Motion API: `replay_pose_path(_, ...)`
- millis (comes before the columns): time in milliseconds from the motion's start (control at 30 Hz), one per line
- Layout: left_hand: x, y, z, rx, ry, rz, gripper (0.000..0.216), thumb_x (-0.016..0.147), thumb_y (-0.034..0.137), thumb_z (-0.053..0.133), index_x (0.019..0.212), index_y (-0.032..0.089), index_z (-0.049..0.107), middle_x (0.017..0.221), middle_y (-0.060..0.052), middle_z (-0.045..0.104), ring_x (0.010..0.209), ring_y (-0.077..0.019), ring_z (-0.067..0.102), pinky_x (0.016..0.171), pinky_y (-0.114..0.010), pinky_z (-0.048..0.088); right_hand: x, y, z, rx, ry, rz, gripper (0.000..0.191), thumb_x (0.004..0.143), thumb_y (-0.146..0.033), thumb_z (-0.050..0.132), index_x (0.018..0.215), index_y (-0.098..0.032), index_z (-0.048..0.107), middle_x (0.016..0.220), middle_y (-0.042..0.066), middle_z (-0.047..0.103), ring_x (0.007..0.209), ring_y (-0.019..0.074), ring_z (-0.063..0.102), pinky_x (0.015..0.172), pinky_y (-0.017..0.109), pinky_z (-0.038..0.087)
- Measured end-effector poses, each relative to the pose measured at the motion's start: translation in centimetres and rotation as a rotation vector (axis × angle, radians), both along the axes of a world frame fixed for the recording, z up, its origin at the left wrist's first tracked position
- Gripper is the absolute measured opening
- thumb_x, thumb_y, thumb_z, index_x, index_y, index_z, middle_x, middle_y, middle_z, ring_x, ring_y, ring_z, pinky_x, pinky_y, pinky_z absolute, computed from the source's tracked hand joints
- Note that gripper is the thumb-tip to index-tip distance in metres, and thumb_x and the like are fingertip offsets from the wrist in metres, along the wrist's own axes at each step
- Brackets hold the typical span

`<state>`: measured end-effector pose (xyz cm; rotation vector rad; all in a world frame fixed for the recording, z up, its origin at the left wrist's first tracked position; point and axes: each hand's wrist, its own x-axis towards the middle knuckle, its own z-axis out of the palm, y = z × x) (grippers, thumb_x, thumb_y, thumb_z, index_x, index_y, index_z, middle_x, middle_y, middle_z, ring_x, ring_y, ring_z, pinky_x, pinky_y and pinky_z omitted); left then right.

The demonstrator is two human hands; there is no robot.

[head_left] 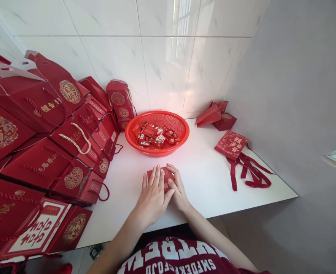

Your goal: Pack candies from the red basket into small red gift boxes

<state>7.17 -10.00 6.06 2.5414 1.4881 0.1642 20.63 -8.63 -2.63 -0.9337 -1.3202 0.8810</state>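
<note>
White marbled wall tiles [107, 68] back a white tabletop [202, 171]. Far center, a red mesh basket [157, 152] contains red packets [150, 130]; gift boxes [32, 158] stand left. Near center, left hand [152, 198] lies, fingers extended, on a red carton [167, 176]; right hand [180, 195], fingers bent, borders its right side, pinch indeterminate.

Light glints off glossy white wall tiles [107, 57], veined in grey, above a white table [199, 171], with a plain grey wall [299, 83] at right and floor [236, 226] below.
</note>
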Motion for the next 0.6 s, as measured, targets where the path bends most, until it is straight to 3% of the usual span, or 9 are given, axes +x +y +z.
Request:
replay_pose_path(167, 0.5, -0.1, -0.6, 0.093, 0.030, 0.078, 0.085, 0.095, 0.065, 0.030, 0.153, 0.004, 0.026, 0.159, -0.024, 0.019, 0.150, -0.0358, 0.017, 0.117, -0.069, 0.015, 0.4, -0.9, -0.1, 0.001, 0.051, 0.144, 0.053, 0.102, -0.053, 0.024, 0.147, -0.030, 0.040, 0.157, 0.003, 0.032, 0.148, 0.0227, 0.024, 0.123, 0.048, 0.017)
replay_pose_path(267, -1.3, 1.2, -0.3, 0.094, 0.051, 0.119, 0.085, 0.094, 0.066, 0.032, 0.155, 0.009, 0.020, 0.160, -0.021, 0.018, 0.150, -0.0345, 0.018, 0.115, -0.071, 0.012, 0.4, -1.4, 0.3, -0.001, 0.102, 0.201, 0.054, 0.101, -0.056, 0.027, 0.146, -0.029, 0.041, 0.154, 0.006, 0.038, 0.142, 0.0250, 0.036, 0.119, 0.048, 0.030)
replay_pose_path(367, -3.8, 1.8, 0.3, 0.056, 0.090, 0.184, 0.069, 0.099, 0.055, 0.028, 0.156, 0.016, 0.021, 0.161, -0.014, 0.018, 0.151, -0.0322, 0.016, 0.113, -0.075, 0.009, 0.3, -1.7, 0.4, -0.025, 0.082, 0.256, 0.048, 0.100, -0.052, 0.039, 0.142, -0.029, 0.044, 0.143, 0.008, 0.051, 0.132, 0.0243, 0.050, 0.111, 0.046, 0.040)
replay_pose_path(433, -5.2, 1.4, 0.4, 0.043, 0.121, 0.232, 0.061, 0.101, 0.046, 0.023, 0.155, 0.018, 0.023, 0.161, -0.012, 0.020, 0.151, -0.0311, 0.017, 0.112, -0.076, 0.007, 0.2, -1.8, 0.6, -0.070, 0.002, 0.305, 0.040, 0.100, -0.046, 0.046, 0.135, -0.028, 0.050, 0.132, 0.007, 0.061, 0.121, 0.0221, 0.059, 0.105, 0.042, 0.046)
replay_pose_path(500, -6.0, 0.3, 0.3, 0.048, 0.142, 0.275, 0.066, 0.099, 0.047, 0.026, 0.155, 0.013, 0.022, 0.161, -0.014, 0.019, 0.150, -0.0324, 0.018, 0.112, -0.076, 0.007, 0.4, -1.5, 1.2, -0.085, -0.139, 0.330, 0.031, 0.100, -0.040, 0.048, 0.127, -0.028, 0.057, 0.123, 0.005, 0.067, 0.112, 0.0199, 0.064, 0.100, 0.039, 0.050)
replay_pose_path(600, -6.3, -1.3, -0.6, 0.111, 0.154, 0.311, 0.087, 0.090, 0.060, 0.040, 0.155, 0.005, 0.019, 0.160, -0.019, 0.013, 0.149, -0.0361, 0.019, 0.113, -0.073, 0.014, 1.1, 0.4, 3.2, 0.075, -0.420, 0.259, 0.025, 0.099, -0.033, 0.048, 0.119, -0.026, 0.062, 0.124, 0.006, 0.066, 0.116, 0.0197, 0.061, 0.101, 0.038, 0.048)
